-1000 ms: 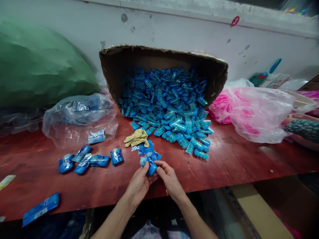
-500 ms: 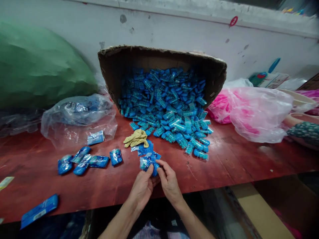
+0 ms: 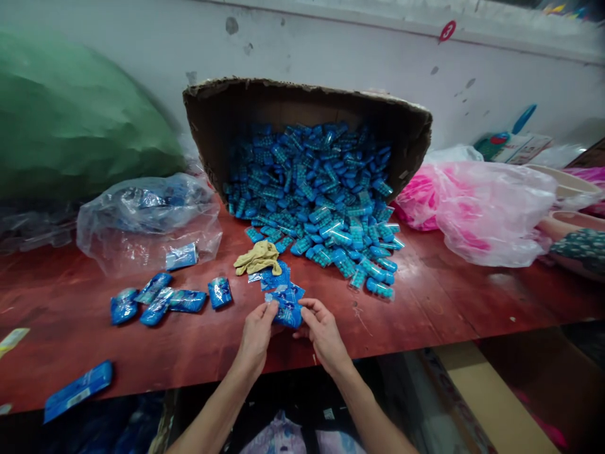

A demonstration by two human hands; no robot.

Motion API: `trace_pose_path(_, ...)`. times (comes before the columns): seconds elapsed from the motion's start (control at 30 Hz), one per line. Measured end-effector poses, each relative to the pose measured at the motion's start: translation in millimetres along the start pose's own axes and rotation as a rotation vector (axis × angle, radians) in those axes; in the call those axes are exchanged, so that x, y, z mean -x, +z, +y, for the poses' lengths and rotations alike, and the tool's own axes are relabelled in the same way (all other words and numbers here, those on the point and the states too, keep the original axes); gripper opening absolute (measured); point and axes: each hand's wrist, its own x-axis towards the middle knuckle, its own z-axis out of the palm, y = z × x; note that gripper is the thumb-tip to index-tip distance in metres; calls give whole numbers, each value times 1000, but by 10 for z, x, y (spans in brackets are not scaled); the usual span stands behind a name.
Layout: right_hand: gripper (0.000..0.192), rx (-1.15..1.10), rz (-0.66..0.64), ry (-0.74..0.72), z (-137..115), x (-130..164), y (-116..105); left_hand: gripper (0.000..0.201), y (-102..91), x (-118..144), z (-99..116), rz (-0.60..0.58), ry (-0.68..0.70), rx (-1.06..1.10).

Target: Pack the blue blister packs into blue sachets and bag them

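Blue packet sits pinched between left hand and right hand, fingers closed on its edges, seemingly just above the red table.

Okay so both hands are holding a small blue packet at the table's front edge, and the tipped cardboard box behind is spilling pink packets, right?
Not quite. The head view shows the tipped cardboard box spilling blue packets, not pink; the pink is in a plastic bag to its right. The left hand and right hand do hold a small blue packet.
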Motion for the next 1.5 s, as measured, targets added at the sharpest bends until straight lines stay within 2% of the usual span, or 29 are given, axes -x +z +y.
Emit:
trace_pose_path(0.23, 29, 23, -54, -1, -26, 36, -16, 26, 66, 71, -4, -49, -112, 168)
trace_pose_path(0.4, 18, 255, -20, -220, 4, 90, -68, 18, 118, 153, 12, -64, -235, 254)
trace_pose_path(0.5, 24, 325, -50, -289, 2, 104, -114, 15, 65, 155, 1, -97, -281, 287)
trace_pose_path(0.67, 48, 166, -230, -183, -1, 90, -169, 20, -49, 110, 25, -266, -362, 295)
trace_pose_path(0.8, 47, 59, -261, -187, 56, 95, -161, 23, 9, 130, 3, -308, -301, 302)
trace_pose_path(0.93, 39, 80, -169, -223, 107, 93, -143, 23, 99, 189, -91, -185, -245, 287)
trace_pose_path(1.03, 33, 124, -147, -206, 119, 74, -131, 27, 93, 230, -125, -118, -223, 242)
trace_pose_path(1.2, 25, 175, -168, -171, 154, 42, -61, 28, -7, 220, -26, -133, -169, 140)
trace_pose_path(1.27, 24, 243, -197, -162, 163, 26, -15, 31, -89, 162, 56, -97, -136, 59)
trace_pose_path(1.37, 27, 457, -210, -244, 119, -53, 46, 38, -333, 28, 232, 116, 30, -225)
trace_pose_path(1.5, 29, 814, -132, -423, -53, -367, 145, 57, -783, -128, 474, 530, 438, -801)
